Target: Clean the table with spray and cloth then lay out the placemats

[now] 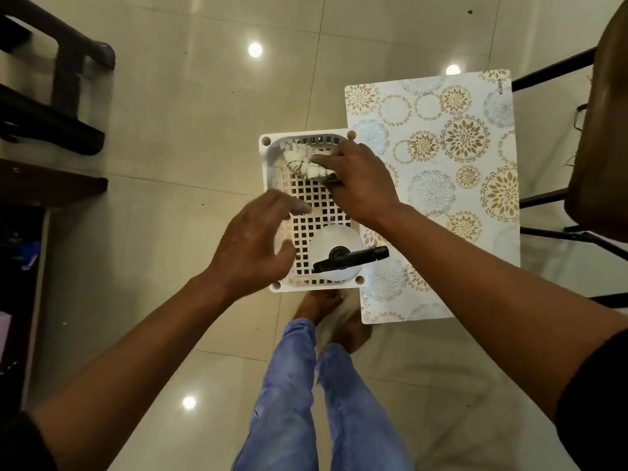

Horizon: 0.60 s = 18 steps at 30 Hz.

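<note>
Only one bit of text I can actually read here: "KUBER", printed in small dark capitals on the placemat point(438, 185), the pale one with the gold and blue-grey flower circles. It sits right at the mat's far right corner, running sideways along the edge, so you have to tilt your head to read it. Looks like a brand mark. Nothing else on the mat has lettering, just the pattern.
</note>
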{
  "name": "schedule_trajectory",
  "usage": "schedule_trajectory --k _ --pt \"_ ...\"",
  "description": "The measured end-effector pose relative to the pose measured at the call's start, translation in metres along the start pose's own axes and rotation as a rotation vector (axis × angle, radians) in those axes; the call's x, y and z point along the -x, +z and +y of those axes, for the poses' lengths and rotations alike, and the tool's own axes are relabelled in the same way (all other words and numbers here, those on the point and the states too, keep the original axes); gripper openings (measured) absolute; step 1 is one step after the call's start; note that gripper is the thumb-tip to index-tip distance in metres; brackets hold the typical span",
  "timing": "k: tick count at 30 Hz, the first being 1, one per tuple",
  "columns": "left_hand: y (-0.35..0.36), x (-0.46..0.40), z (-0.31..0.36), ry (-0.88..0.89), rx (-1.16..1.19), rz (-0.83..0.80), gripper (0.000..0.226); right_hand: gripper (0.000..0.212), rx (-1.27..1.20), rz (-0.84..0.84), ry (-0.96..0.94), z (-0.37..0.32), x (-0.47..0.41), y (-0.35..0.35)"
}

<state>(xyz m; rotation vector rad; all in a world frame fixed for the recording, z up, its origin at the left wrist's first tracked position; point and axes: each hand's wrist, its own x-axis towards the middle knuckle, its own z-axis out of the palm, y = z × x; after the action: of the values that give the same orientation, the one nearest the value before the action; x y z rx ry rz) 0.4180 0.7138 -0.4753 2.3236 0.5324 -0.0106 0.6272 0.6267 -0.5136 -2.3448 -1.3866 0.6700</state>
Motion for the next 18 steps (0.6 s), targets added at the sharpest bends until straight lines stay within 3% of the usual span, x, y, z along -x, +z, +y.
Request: schedule_trajectory --k 3,6,12,18 --pt "0.014 0.013 0.001 -0.01 0.091 -0.181 0.069 0.035 -0.261 0.023 0.11 -0.005 0.015 -0.009" --pt "0.037 0.004 0.015 0.035 0.167 -0.254 0.08 0.028 -0.589 0.057 0.284 0.004 0.044 -0.036" --pt "0.061 -0.015 0.024 0.211 0.211 -0.169 0.054 0.027 -1.117 0.188 0.501 0.017 0.078 -0.058" --pt "0.072 -0.016 0.035 0.149 0.389 -0.114 0.045 0.013 -1.19 0.28 0.616 0.024 0.103 -0.061"
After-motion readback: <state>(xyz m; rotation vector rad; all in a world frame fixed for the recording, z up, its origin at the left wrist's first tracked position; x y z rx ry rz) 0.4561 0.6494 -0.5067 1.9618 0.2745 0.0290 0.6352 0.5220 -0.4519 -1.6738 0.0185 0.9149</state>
